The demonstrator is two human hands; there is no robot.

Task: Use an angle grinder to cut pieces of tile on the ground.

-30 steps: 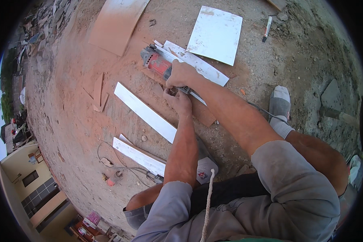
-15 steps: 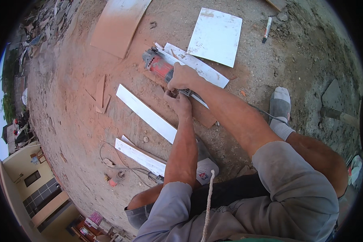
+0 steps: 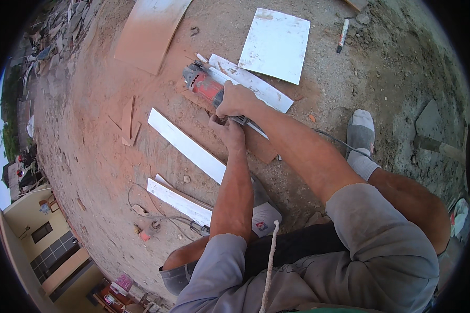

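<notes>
My right hand [image 3: 236, 99] is wrapped round the dark rear body of a red angle grinder [image 3: 207, 87], whose dusty metal head points away to the upper left. The grinder lies over a narrow white tile strip [image 3: 220, 76]. Just below its rear end is my left hand [image 3: 227, 131], fingers curled in close to the tool and the reddish tile piece [image 3: 260, 146] under it. Whatever those fingers pinch is hidden. Beyond the grinder rests another white tile strip [image 3: 266, 89] with dirt marks.
A white tile strip [image 3: 185, 143] and another cut strip [image 3: 178, 201] lie left of my arms. Farther off are a square white tile [image 3: 275, 47], a large dusty tile [image 3: 150, 36] and a marker [image 3: 343, 35]. A power cord [image 3: 335, 140] runs by my right foot [image 3: 361, 130].
The view has shifted slightly, so the ground things sit a little farther left and up. Both hands and the grinder keep nearly the same pose.
</notes>
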